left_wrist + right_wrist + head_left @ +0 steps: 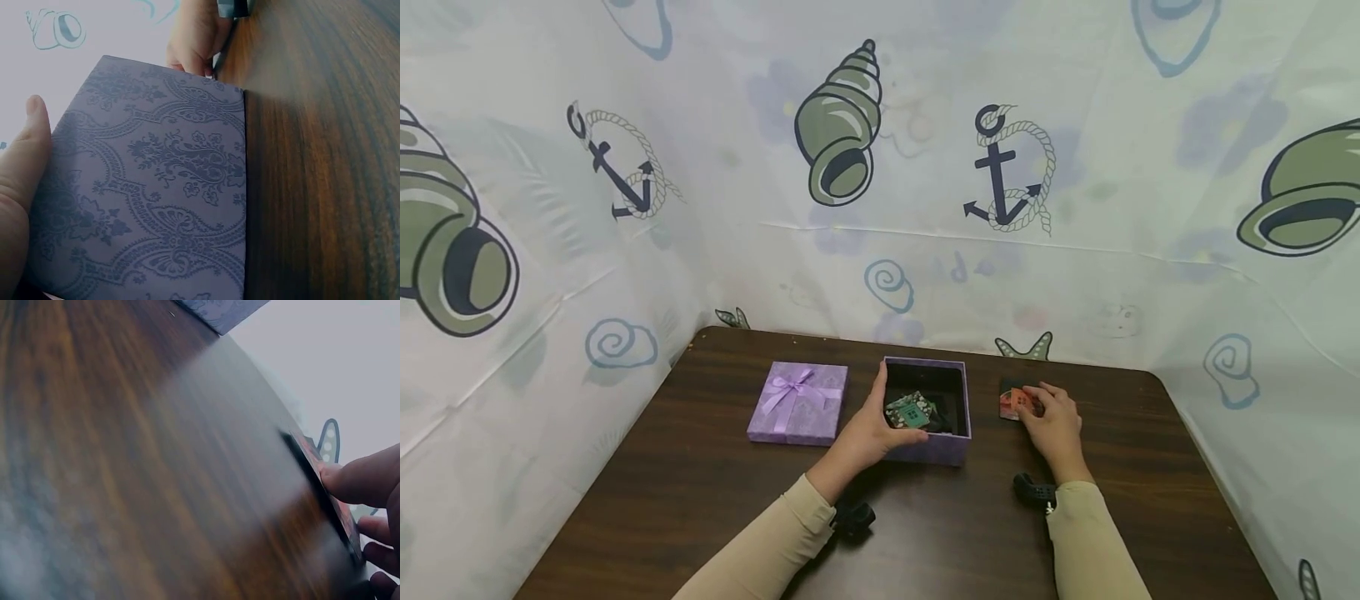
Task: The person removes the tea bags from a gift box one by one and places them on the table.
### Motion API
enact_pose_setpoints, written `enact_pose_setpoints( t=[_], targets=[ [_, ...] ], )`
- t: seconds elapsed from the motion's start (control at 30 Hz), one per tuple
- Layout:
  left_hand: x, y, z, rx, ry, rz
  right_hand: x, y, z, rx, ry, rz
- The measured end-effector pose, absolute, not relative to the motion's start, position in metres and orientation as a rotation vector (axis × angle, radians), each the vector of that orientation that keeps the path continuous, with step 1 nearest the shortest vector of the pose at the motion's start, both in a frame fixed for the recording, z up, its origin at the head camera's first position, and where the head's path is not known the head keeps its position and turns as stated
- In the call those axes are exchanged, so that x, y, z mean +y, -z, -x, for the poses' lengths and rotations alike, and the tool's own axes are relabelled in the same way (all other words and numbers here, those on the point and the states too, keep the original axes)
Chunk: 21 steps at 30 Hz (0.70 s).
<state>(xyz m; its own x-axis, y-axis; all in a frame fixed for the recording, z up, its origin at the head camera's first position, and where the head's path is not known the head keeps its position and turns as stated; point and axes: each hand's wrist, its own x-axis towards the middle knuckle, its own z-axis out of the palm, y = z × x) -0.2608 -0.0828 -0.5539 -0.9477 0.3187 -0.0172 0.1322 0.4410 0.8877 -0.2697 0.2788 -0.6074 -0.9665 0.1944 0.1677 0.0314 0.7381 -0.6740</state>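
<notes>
My left hand (871,432) holds the open purple gift box (931,451) at its front left corner, thumb along the front rim and fingers up the left side. Inside the box lie small flat green patterned packets (913,414). In the left wrist view, the patterned box wall (169,169) fills the middle with my thumb (28,147) beside it. To the right of the box, my right hand (1056,425) has thumb and fingertips on a small flat red-and-black packet (1009,402) at the table. The thumb (356,478) lies on its face in the right wrist view.
Left of the box lies its purple lid (797,402) with a ribbon bow. The dark wooden table (955,533) meets a patterned cloth backdrop (925,275) at the back and sides. Black wrist cameras (853,521) hang close to the tabletop.
</notes>
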Motion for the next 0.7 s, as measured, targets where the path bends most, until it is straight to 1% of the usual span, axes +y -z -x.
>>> enact_pose_setpoints(
  t=[0.27, 0.4, 0.7],
  targets=[
    [-0.0832, 0.5525, 0.2653, 2.492, -1.529, -0.398, 0.2808, 0.6066, 0.2705, -2.718, -1.030, 0.149],
    [-0.0831, 0.5512, 0.2649, 2.488, -1.532, -0.391, 0.2819, 0.6077, 0.2719, -2.677, -1.096, 0.152],
    [-0.0825, 0.5527, 0.2643, 2.481, -1.540, -0.373, 0.2822, 0.6118, 0.2719, -2.406, -1.313, 0.289]
  ],
)
